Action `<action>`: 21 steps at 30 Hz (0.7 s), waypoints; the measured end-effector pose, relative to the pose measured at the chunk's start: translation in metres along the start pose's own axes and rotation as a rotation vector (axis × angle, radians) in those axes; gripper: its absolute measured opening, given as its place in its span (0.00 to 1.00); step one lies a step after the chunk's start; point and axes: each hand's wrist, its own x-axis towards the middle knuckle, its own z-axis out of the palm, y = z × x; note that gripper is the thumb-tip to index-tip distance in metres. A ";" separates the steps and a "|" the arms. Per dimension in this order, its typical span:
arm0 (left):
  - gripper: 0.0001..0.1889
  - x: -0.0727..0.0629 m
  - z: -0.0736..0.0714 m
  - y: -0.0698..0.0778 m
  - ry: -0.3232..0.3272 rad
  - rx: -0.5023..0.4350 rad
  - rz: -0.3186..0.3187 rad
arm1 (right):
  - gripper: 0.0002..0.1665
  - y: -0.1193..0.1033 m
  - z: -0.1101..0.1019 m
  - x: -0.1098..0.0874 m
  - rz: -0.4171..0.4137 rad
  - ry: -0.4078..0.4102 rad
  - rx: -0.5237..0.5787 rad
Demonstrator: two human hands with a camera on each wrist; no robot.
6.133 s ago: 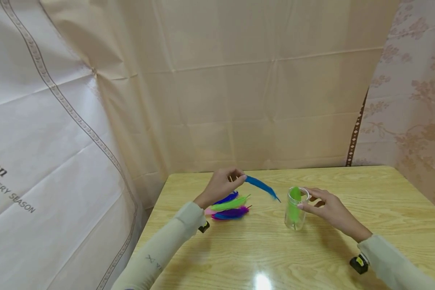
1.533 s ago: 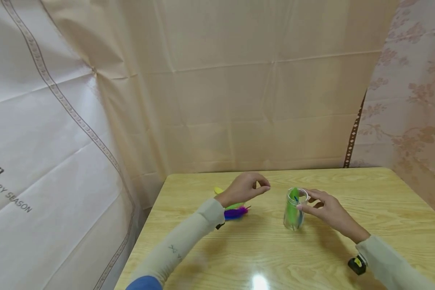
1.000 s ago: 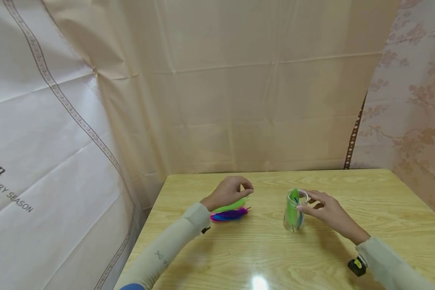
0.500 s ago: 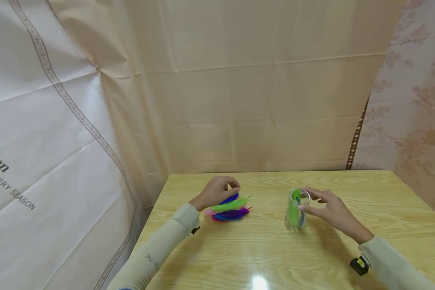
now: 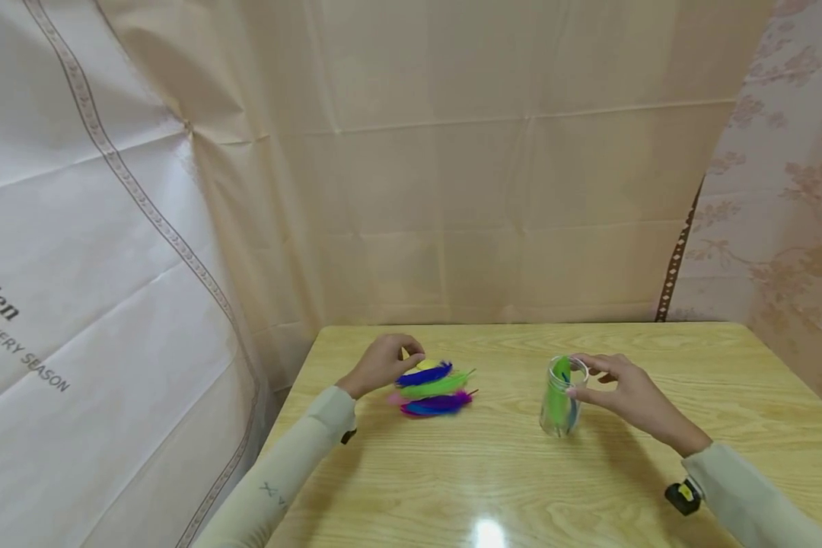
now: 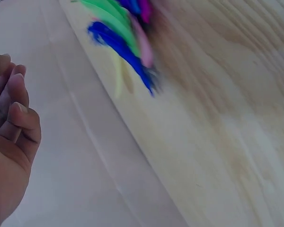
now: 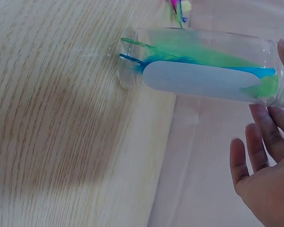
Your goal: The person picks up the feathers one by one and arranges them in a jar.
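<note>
My left hand (image 5: 383, 365) is over the back left of the table, fingers loosely bent with nothing between them. Close to its fingertips lie a yellow feather (image 5: 426, 365) and a dark blue feather (image 5: 425, 375). Nearer me are a lime green feather (image 5: 433, 387), a pink feather (image 5: 395, 398) and purple and blue feathers (image 5: 438, 405). On the right, my right hand (image 5: 626, 392) holds the clear jar (image 7: 206, 38) by its rim between thumb and fingers. The jar stands upright; inside are a green feather (image 5: 557, 392) and a blue feather (image 7: 262, 72).
A pale oval label (image 7: 194, 80) is on the jar's side. The wood-grain table (image 5: 411, 472) ends at a back edge just beyond the hands. Beige cloth (image 5: 418, 190) hangs behind it, with a white printed sheet (image 5: 75, 304) at the left.
Earlier my left hand held a blue feather, which is now in the jar. The hand has since moved left, back over the feathers, uncovering several. My right hand stays at the jar's rim.
</note>
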 end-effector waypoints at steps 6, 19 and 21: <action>0.06 -0.008 -0.001 -0.016 0.005 0.040 -0.045 | 0.39 0.002 0.000 0.001 0.001 -0.011 0.003; 0.04 -0.016 0.005 -0.050 -0.030 0.136 -0.107 | 0.38 0.004 0.002 0.001 -0.013 -0.008 0.014; 0.04 -0.017 0.006 -0.053 -0.029 0.119 -0.108 | 0.38 0.003 0.001 0.001 -0.006 -0.009 0.018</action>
